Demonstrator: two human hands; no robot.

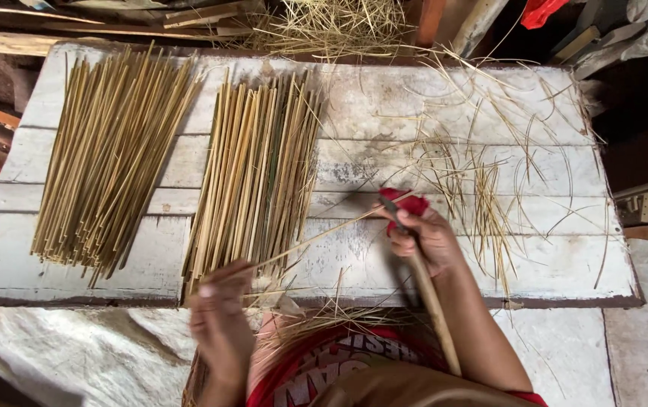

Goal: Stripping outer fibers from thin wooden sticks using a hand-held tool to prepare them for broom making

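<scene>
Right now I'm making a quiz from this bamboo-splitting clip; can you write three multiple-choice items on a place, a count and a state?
1. Where do the loose shavings lie on the white plank board?
A. on its right part
B. under the left bundle
C. on the floor only

2. How many bundles of bamboo strips lie on the board?
A. one
B. two
C. four

3. What is the right hand doing?
A. resting open
B. gripping a long-handled knife
C. lifting a bundle

Answers:
1 A, the thin curls are scattered right of the hands.
2 B, a left bundle and a middle bundle lie side by side.
3 B, its fingers close round the knife, whose blade meets the strip held by the left hand.
</scene>
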